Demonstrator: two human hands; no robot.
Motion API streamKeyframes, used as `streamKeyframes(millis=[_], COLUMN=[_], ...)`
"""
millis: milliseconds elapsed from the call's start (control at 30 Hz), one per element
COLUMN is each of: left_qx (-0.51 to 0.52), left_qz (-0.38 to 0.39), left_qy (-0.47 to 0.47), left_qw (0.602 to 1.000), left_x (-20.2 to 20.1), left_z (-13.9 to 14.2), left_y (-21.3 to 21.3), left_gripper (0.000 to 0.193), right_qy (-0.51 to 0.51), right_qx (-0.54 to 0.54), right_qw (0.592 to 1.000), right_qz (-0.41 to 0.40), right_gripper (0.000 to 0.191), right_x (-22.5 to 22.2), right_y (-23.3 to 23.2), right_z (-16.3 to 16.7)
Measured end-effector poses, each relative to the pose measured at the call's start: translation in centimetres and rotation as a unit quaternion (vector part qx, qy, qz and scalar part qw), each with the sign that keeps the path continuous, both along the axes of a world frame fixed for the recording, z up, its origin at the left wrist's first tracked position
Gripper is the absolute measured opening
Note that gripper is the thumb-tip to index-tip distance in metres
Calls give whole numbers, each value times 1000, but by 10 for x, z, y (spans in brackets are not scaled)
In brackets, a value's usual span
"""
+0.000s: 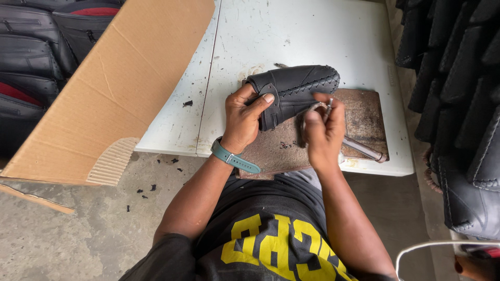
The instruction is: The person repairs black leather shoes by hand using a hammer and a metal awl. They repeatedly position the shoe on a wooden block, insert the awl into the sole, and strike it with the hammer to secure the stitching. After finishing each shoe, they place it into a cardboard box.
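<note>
Right hand [324,130] hides tool tip at black leather piece [294,91].

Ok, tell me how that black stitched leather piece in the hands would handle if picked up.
The black stitched leather piece probably flexes yet holds its curve, as the left hand shows. Likely light: one grip supports it. Matte surface, so hardly slippery.

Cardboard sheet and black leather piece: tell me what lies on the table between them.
In the head view, only bare white table with small black scraps lies between the cardboard sheet and the black leather piece, gripped by the left hand.
</note>
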State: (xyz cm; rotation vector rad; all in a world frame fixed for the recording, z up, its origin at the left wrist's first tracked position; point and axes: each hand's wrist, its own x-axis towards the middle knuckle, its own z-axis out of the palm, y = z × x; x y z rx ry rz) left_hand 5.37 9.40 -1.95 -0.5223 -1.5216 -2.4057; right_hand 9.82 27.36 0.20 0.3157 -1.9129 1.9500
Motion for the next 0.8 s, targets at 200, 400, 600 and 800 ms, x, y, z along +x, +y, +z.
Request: streamKeyframes(millis=[200,400,600,800], left_qx=[-272,-344,-358,-382], left_qz=[113,129,135,107], left_qy=[53,62,126,88], left_qw=[954,928,915,914], left_x=[14,29,29,28], left_z=[14,14,11,7], left_y=[-11,-11,-5,0], left_gripper=[17,13,13,11], right_qy=[74,14,-12,-168], right_qx=[314,345,354,197], right_qw=[947,938,935,966], right_qz=[14,-12,-7,27], right_gripper=[35,24,26,22], right_x=[23,20,12,6], right_y=[18,3,0,1], right_z=[16,23,24,11])
